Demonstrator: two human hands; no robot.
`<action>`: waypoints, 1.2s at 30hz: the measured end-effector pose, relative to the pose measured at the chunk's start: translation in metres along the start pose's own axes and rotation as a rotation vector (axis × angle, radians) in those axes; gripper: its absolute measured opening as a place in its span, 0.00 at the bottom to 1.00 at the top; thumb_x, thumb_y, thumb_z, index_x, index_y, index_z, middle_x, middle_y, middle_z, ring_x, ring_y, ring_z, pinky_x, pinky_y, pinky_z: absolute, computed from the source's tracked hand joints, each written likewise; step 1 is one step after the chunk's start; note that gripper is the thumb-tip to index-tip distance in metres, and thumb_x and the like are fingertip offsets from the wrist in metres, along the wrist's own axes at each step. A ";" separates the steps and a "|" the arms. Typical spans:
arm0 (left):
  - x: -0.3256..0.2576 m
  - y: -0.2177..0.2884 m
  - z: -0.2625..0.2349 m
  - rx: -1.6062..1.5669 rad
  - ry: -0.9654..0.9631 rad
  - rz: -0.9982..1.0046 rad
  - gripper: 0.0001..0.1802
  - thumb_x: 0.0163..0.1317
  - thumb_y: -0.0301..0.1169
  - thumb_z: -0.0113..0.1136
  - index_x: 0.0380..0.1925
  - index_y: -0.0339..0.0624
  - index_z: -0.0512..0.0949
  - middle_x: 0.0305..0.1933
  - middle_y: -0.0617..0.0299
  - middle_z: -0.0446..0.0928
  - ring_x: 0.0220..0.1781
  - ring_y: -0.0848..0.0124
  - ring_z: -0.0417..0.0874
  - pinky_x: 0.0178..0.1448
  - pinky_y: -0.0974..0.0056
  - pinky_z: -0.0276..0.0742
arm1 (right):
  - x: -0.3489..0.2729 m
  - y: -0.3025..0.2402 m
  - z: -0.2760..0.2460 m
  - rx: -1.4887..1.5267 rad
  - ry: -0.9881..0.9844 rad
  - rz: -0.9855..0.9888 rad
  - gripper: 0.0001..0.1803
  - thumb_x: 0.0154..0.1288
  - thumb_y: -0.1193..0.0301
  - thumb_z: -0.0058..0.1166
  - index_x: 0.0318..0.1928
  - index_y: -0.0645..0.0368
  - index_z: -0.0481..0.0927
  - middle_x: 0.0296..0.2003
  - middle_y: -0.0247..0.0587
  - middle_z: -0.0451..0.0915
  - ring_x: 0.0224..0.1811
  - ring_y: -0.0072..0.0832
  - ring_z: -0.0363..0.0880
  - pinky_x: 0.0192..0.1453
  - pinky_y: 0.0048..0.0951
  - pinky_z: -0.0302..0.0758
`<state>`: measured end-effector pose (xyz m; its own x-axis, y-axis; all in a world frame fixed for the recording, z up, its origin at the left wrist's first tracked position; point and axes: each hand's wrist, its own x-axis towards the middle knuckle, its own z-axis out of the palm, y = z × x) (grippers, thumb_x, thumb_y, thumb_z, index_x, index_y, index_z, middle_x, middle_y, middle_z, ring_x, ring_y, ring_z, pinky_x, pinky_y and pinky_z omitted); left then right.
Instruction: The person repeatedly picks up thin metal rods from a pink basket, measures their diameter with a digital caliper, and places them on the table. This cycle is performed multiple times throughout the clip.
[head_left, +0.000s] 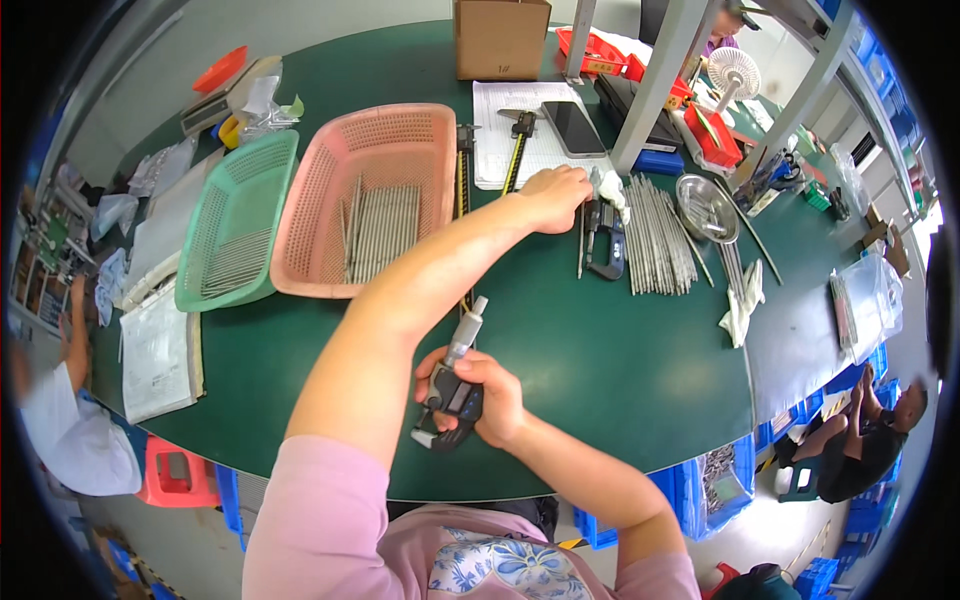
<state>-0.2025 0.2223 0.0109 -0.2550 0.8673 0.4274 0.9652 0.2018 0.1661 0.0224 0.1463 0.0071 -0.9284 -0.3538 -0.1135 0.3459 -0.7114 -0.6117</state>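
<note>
My right hand [492, 402] grips a black digital micrometer [452, 392] near the front edge of the green table [600, 370], its silver thimble pointing up and away. My left arm crosses over it. My left hand [553, 196] rests further back with fingers pinched at the top end of a thin metal rod [580, 245]. Right beside that hand lie a second black micrometer [603, 240] and a pile of thin metal rods [658, 235].
A pink basket [400, 125] holding rods and a green basket [235, 225] sit at left. Behind are a cardboard box [500, 38], a paper sheet [495, 140], a phone [573, 128], calipers [517, 150], a metal bowl [706, 208] and a white glove [742, 305]. Other people sit at far left and right.
</note>
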 end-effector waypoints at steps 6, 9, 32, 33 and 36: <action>0.015 -0.013 0.018 0.025 -0.092 0.008 0.18 0.41 0.19 0.48 0.35 0.43 0.74 0.37 0.57 0.71 0.45 0.57 0.71 0.46 0.58 0.68 | -0.002 -0.004 -0.010 0.129 0.054 0.009 0.22 0.51 0.58 0.42 0.38 0.66 0.70 0.26 0.46 0.75 0.13 0.26 0.67 0.21 0.25 0.68; 0.014 -0.016 0.011 0.195 -0.029 0.217 0.13 0.42 0.22 0.50 0.32 0.44 0.74 0.33 0.58 0.69 0.41 0.60 0.72 0.41 0.59 0.69 | -0.003 -0.006 -0.012 0.186 0.110 0.033 0.23 0.51 0.57 0.41 0.38 0.65 0.70 0.27 0.48 0.74 0.14 0.27 0.66 0.22 0.28 0.68; -0.105 0.025 -0.151 0.100 0.532 -0.188 0.11 0.40 0.31 0.56 0.27 0.42 0.70 0.29 0.54 0.72 0.32 0.54 0.77 0.33 0.53 0.72 | -0.002 -0.006 0.009 0.088 0.155 0.022 0.24 0.48 0.55 0.43 0.38 0.63 0.71 0.28 0.46 0.72 0.14 0.31 0.63 0.23 0.34 0.65; -0.118 0.029 -0.155 -0.143 0.734 -0.325 0.10 0.38 0.28 0.55 0.25 0.40 0.69 0.25 0.53 0.71 0.30 0.54 0.76 0.31 0.54 0.70 | -0.004 -0.005 0.009 0.082 0.142 0.010 0.24 0.50 0.54 0.43 0.38 0.61 0.70 0.28 0.45 0.71 0.14 0.30 0.64 0.22 0.34 0.65; -0.155 0.054 -0.157 -1.341 0.892 -0.491 0.10 0.45 0.27 0.55 0.28 0.37 0.68 0.22 0.62 0.70 0.25 0.73 0.72 0.28 0.68 0.69 | -0.011 -0.006 0.003 -0.022 0.141 -0.093 0.23 0.56 0.53 0.39 0.40 0.61 0.69 0.28 0.43 0.71 0.13 0.29 0.64 0.20 0.34 0.67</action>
<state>-0.1196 0.0278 0.0931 -0.8995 0.2391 0.3658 0.1832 -0.5536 0.8124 0.0308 0.1524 0.0142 -0.9666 -0.1975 -0.1634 0.2562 -0.7230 -0.6416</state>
